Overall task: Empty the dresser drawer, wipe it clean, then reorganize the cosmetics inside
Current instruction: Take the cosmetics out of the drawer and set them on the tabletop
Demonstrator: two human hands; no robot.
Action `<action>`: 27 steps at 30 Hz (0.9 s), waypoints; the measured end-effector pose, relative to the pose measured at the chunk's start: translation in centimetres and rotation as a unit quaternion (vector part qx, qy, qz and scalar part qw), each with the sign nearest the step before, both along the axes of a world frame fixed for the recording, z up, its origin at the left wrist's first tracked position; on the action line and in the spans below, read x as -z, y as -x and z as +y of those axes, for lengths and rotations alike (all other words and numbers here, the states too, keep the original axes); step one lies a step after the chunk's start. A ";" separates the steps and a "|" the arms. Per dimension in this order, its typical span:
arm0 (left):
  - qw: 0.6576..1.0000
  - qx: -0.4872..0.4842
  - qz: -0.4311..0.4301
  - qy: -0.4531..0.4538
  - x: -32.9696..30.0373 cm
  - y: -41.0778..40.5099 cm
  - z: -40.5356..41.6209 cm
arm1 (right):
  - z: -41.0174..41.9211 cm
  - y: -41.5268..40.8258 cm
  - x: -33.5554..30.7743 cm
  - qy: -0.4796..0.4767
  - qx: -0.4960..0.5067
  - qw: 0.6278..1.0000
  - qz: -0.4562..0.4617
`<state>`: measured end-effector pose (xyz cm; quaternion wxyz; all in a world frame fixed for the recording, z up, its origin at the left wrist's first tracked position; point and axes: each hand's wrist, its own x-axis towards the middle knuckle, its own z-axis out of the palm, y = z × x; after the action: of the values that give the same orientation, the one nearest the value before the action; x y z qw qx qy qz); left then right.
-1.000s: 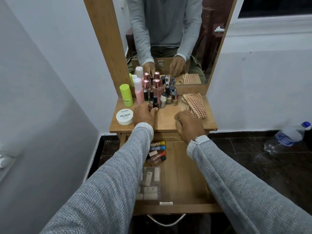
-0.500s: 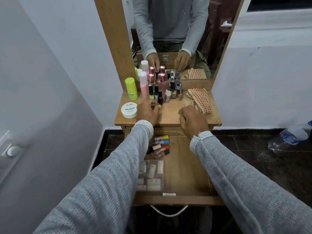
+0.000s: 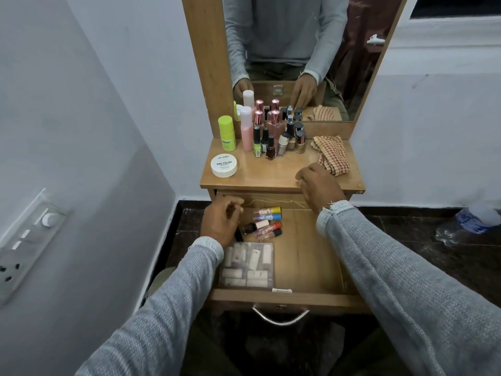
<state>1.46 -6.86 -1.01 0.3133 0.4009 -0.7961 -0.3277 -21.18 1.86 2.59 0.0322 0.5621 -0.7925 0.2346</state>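
- Your left hand hangs over the back left corner of the open drawer, fingers loosely curled and gripping nothing, just left of the small tubes.
- Your right hand rests at the front edge of the table above the drawer, fingers curled under; you cannot tell whether it holds anything.
- Inside the drawer, at the back, lie five small tubes with yellow, blue, white, red and black caps; any writing on them is too small to read.
- In front of them, at the drawer's left, lies one clear packet of pale pieces.
- On the table behind the drawer stands one white tub reading "ZUDIO NAIL POLISH".
- Further back stand one lime-green bottle, one pink bottle and a cluster of nail polish bottles, too crowded to count.
- One checked cloth lies at the table's right, just beyond your right hand.
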 end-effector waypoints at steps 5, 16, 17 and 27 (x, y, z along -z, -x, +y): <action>0.997 0.012 -0.072 -0.005 0.7 -0.4 -0.4 | 0.7 -1.1 0.0 0.053 -0.061 0.996 0.036; 0.949 0.113 -0.279 0.089 0.8 -1.3 -1.4 | -0.6 -6.5 3.7 -0.204 -0.113 0.972 -0.015; 0.939 0.126 -0.306 0.098 0.7 -1.1 -1.5 | -0.9 -6.7 3.9 -0.212 -0.110 0.971 -0.023; 0.832 0.204 -0.464 0.226 0.8 0.6 -1.6 | -2.7 -8.2 5.8 -0.278 -0.103 0.955 0.031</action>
<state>0.87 -8.49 -1.81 -0.0846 0.2521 -0.9635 0.0293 -12.93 -0.87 -3.20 -0.1250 0.6342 -0.7630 -0.0101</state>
